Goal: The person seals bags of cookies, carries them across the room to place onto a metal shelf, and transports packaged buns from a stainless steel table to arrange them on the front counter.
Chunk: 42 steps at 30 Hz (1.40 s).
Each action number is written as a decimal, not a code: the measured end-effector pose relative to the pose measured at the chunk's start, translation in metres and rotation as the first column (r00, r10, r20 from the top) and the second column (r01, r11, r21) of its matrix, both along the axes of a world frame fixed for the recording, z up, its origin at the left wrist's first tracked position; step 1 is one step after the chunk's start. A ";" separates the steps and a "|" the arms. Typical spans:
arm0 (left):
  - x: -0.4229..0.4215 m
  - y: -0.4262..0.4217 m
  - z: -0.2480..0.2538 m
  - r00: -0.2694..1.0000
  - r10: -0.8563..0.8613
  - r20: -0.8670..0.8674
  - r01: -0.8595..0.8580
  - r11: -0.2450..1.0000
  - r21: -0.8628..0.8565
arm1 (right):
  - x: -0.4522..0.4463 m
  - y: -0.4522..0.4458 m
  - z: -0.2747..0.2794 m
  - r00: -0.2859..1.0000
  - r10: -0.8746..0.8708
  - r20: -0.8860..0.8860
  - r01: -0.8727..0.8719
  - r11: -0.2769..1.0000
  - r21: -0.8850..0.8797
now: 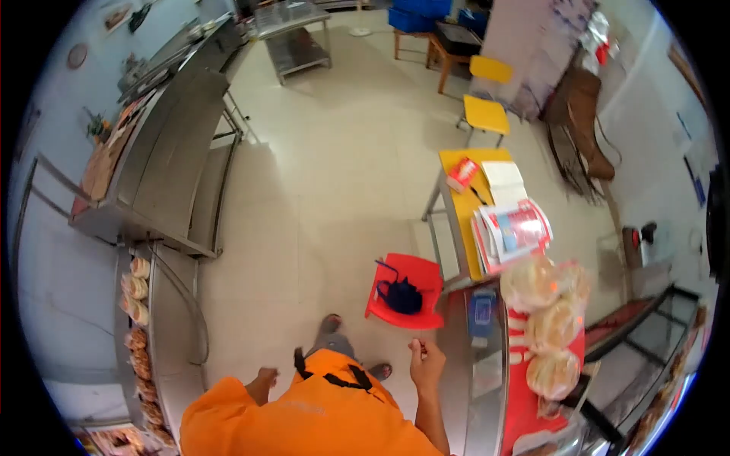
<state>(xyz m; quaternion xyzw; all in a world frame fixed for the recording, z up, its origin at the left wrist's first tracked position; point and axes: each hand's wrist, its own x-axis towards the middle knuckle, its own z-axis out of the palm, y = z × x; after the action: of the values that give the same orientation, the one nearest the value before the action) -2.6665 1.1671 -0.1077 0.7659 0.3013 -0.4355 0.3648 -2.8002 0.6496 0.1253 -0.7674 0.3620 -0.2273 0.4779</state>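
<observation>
My right hand (427, 362) is raised in front of my orange shirt with its fingers curled closed. No object shows in it. My left hand (263, 377) hangs low at my left side, small and blurred, so its fingers cannot be made out. Just ahead of my right hand stands a red plastic chair (434, 283) with a dark blue cloth bag (401, 296) on its seat. Right of that hand, several plastic-bagged round breads (553, 374) lie on a red-topped counter (525, 410). Neither hand touches the chair or breads.
A yellow table (465, 205) carries papers (518, 229), an open notebook (503, 181) and a red box (462, 175). Beyond it is a yellow chair (487, 114). Steel worktables (179, 144) line the left, with bagged breads (138, 287) on a nearer shelf. Tiled floor (304, 197) runs between.
</observation>
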 end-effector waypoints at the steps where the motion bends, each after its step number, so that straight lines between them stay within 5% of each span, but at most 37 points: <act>1: -0.002 0.029 -0.019 0.982 -0.186 -0.046 0.189 0.979 0.073 | 0.020 0.002 -0.006 0.999 0.031 -0.024 -0.031 0.999 0.013; 2: 0.003 0.040 -0.011 0.927 -0.362 -0.102 0.373 0.918 0.134 | 0.042 0.009 -0.014 0.997 0.061 -0.047 -0.059 0.998 0.037; 5: 0.007 0.085 0.000 0.975 -0.017 -0.220 0.055 0.984 0.167 | 0.117 0.023 -0.037 0.978 0.161 -0.130 -0.150 0.984 0.093; 9: 0.099 0.117 -0.006 0.972 0.066 -0.227 -0.034 0.990 0.140 | 0.251 0.044 -0.061 0.936 0.262 -0.237 -0.268 0.963 0.009; 13: 0.256 0.103 -0.045 0.975 0.107 -0.195 -0.105 0.994 0.019 | 0.406 0.064 -0.052 0.809 0.474 -0.349 -0.550 0.819 -0.163; 15: 0.388 0.082 -0.064 0.972 0.157 -0.175 -0.188 0.966 -0.178 | 0.472 0.071 -0.033 0.780 0.528 -0.337 -0.604 0.777 -0.180; 16: 0.442 0.069 -0.066 0.993 -0.083 0.085 0.090 0.992 -0.088 | 0.491 0.075 -0.026 0.742 0.566 -0.358 -0.653 0.731 -0.198; 17: 0.510 0.066 -0.084 0.666 -0.686 0.294 0.660 0.725 0.196 | 0.512 0.076 -0.023 0.747 0.556 -0.364 -0.641 0.747 -0.175; 18: 0.577 0.035 -0.066 0.989 -0.031 0.145 0.024 0.999 0.046 | 0.537 0.073 -0.024 0.756 0.541 -0.367 -0.606 0.791 -0.082; 20: 0.683 -0.004 -0.044 0.939 0.065 0.337 -0.047 0.997 -0.061 | 0.579 0.061 -0.033 0.755 0.529 -0.388 -0.565 0.825 0.025; 22: 0.774 -0.049 -0.003 0.854 0.007 0.520 0.082 0.986 -0.147 | 0.629 0.047 -0.046 0.660 0.484 -0.574 -0.676 0.716 -0.174; 25: 0.878 -0.101 -0.012 0.857 0.108 0.504 0.032 0.965 -0.262 | 0.715 0.015 -0.081 0.684 0.571 -0.455 -0.653 0.757 -0.032; 27: 0.924 -0.132 -0.010 0.888 -0.054 0.457 0.150 0.973 -0.178 | 0.786 -0.017 -0.095 0.724 0.540 -0.429 -0.621 0.781 -0.065; 28: 0.935 -0.113 -0.047 0.707 -0.481 0.518 0.550 0.835 0.024 | 0.817 -0.032 -0.098 0.746 0.526 -0.409 -0.600 0.797 -0.069; 29: 0.969 -0.108 -0.072 0.358 -0.797 0.486 0.820 0.517 0.245 | 0.855 -0.049 -0.099 0.755 0.486 -0.440 -0.585 0.802 -0.119; 30: 0.979 -0.141 -0.044 0.935 -0.290 0.203 0.285 0.957 0.052 | 0.900 -0.074 -0.100 0.764 0.484 -0.427 -0.583 0.802 -0.133; 32: 1.006 -0.162 -0.013 1.000 -0.020 0.009 0.018 0.992 0.122 | 0.978 -0.108 -0.096 0.737 0.465 -0.490 -0.614 0.763 -0.200; 36: 1.080 -0.175 -0.010 0.962 0.274 0.017 -0.274 0.961 0.027 | 1.168 -0.168 -0.001 0.860 0.472 -0.195 -0.509 0.821 -0.258; 38: 1.129 -0.186 -0.046 0.970 0.237 0.059 -0.241 0.967 0.080 | 1.258 -0.200 0.017 0.895 0.432 -0.111 -0.446 0.864 -0.235; 40: 1.190 -0.199 -0.079 0.884 -0.450 0.123 0.435 0.891 0.134 | 1.340 -0.236 0.010 0.831 0.534 -0.157 -0.552 0.756 -0.351; 41: 1.212 -0.192 -0.085 0.837 -0.266 0.479 0.465 0.806 -0.366 | 1.383 -0.253 0.005 0.866 0.475 -0.159 -0.499 0.794 -0.346; 42: 1.252 -0.223 -0.103 0.787 -0.601 0.141 0.603 0.797 0.034 | 1.420 -0.270 -0.001 0.822 0.510 -0.255 -0.570 0.726 -0.385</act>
<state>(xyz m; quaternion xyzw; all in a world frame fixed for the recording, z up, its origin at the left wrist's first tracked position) -1.4145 0.9438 -0.2109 0.8491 0.0116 -0.4740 0.2327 -1.3806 0.3800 0.1239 -0.9407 0.0912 -0.1037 0.3098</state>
